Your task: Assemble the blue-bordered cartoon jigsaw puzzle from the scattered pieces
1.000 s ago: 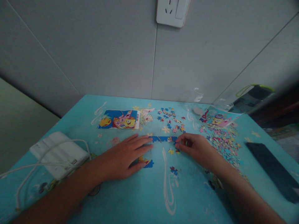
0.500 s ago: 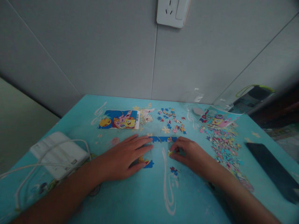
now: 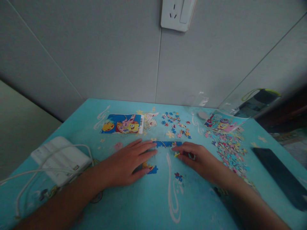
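My left hand [image 3: 133, 161] lies flat with its fingers stretched out, over the left part of a partly joined jigsaw puzzle. From under its fingertips a blue strip of joined puzzle pieces [image 3: 165, 144] runs to the right. Below the fingers a blue and yellow joined section [image 3: 151, 168] shows. My right hand [image 3: 194, 156] pinches a small yellowish puzzle piece [image 3: 177, 155] between thumb and fingers, just under the strip's right end. A few loose red and blue pieces [image 3: 178, 176] lie closer to me. The picture under my left palm is hidden.
A printed picture card [image 3: 123, 123] lies behind my left hand. Loose pieces [image 3: 171, 118] are scattered at the back; a large heap [image 3: 231, 153] spreads right, beside a dark phone-like slab [image 3: 279, 175]. A white power bank [image 3: 61, 159] with cables sits left. A clear jar [image 3: 203, 99] stands near the wall.
My right hand has shifted slightly, its index finger now stretched further left above the small piece. My left hand stays in place.
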Action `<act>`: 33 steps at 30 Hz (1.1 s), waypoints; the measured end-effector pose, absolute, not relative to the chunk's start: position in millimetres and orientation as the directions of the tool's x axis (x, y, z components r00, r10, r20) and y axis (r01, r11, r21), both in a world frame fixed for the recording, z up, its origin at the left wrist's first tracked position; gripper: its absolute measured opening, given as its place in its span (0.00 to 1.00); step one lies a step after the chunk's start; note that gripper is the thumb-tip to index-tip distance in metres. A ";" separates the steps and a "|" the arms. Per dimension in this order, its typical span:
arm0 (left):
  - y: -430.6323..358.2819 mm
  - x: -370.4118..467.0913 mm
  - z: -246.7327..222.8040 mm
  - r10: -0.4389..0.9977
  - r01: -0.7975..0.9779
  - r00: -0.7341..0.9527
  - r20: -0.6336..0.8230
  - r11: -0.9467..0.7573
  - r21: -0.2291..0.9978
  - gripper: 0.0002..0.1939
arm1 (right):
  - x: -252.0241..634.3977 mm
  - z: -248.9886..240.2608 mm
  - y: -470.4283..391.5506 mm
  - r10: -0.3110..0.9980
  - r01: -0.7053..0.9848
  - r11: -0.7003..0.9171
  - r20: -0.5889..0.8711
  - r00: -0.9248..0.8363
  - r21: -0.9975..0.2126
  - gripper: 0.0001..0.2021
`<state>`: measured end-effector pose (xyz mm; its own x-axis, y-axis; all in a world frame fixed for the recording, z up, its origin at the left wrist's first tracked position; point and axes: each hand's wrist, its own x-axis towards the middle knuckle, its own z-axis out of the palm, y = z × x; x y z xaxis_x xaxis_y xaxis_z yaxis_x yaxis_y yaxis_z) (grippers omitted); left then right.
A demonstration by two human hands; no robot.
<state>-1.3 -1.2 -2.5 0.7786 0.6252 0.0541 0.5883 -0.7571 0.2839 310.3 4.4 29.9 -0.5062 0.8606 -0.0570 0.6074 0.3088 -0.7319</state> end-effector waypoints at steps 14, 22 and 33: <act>-0.9 -0.4 -0.9 0.618 0.565 0.780 0.093 -0.761 0.317 0.29 | 318.2 20.1 13.2 0.894 0.394 -0.073 -0.236 -0.382 -0.916 0.17; -1.1 -0.3 -2.1 0.625 0.580 0.777 0.074 -0.757 0.301 0.29 | 318.4 30.4 12.3 0.895 0.370 -0.114 -0.257 -0.365 -0.922 0.13; -1.3 -0.9 -0.9 0.629 0.583 0.775 0.066 -0.750 0.312 0.29 | 331.3 32.2 17.5 0.909 0.514 -0.025 -0.233 -0.345 -0.857 0.11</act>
<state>-0.9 -1.3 -0.9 0.7747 0.6289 0.0661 0.5826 -0.7505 0.3120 331.3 17.5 32.2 -0.3447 0.9093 -0.2331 0.5140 -0.0249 -0.8574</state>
